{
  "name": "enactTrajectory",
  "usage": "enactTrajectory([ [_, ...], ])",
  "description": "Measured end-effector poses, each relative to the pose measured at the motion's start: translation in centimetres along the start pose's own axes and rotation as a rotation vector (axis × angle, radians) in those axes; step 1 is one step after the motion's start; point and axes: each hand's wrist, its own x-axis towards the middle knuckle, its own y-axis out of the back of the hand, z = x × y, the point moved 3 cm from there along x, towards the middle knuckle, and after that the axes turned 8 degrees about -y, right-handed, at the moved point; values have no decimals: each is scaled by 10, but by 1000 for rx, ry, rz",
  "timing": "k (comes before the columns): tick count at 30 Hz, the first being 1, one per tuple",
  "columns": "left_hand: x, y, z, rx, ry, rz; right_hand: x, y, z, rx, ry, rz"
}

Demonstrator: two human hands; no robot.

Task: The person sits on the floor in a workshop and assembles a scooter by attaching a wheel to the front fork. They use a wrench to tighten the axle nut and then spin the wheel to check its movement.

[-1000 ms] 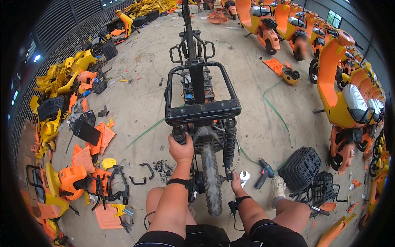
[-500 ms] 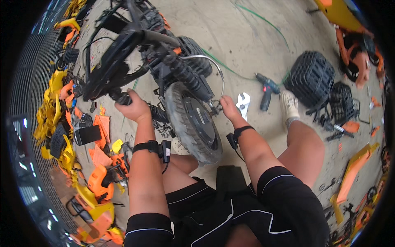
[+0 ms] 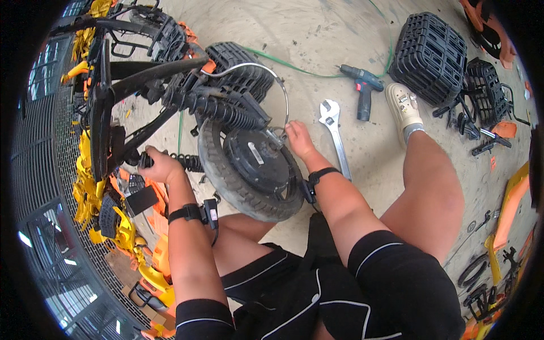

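Note:
A wheel [image 3: 249, 170] with a worn grey tyre and black hub motor leans between my legs, on the front end of a stripped black scooter frame [image 3: 147, 73]. Coil-spring shock absorbers [image 3: 226, 113] flank it. My left hand [image 3: 161, 166] is wrapped round a black rounded frame end at the left, beside the lower spring. My right hand [image 3: 298, 139] is closed beside the wheel's axle, its fingertips on the lower end of a grey cable [image 3: 285, 93] that arcs down from the frame. Right of this hand an adjustable wrench [image 3: 335, 133] lies on the floor.
A cordless drill [image 3: 364, 93] lies beyond the wrench, near my shod right foot [image 3: 403, 105]. Black plastic crates [image 3: 429, 56] stand at the right, another behind the wheel. A green hose [image 3: 306, 72] crosses the floor. Yellow and orange panels [image 3: 88, 187] are heaped at the left.
The frame and wheel have swung left in view and the wheel leans over more, showing its hub's face. Both hands have gone along with them. The wrench shows in full.

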Motion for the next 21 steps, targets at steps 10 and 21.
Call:
enactTrajectory([
  [10, 2, 0, -7, 85, -6, 23, 2, 12, -3, -70, -46, -130],
  [21, 6, 3, -5, 51, 27, 5, -7, 33, -29, 22, -354, -285],
])
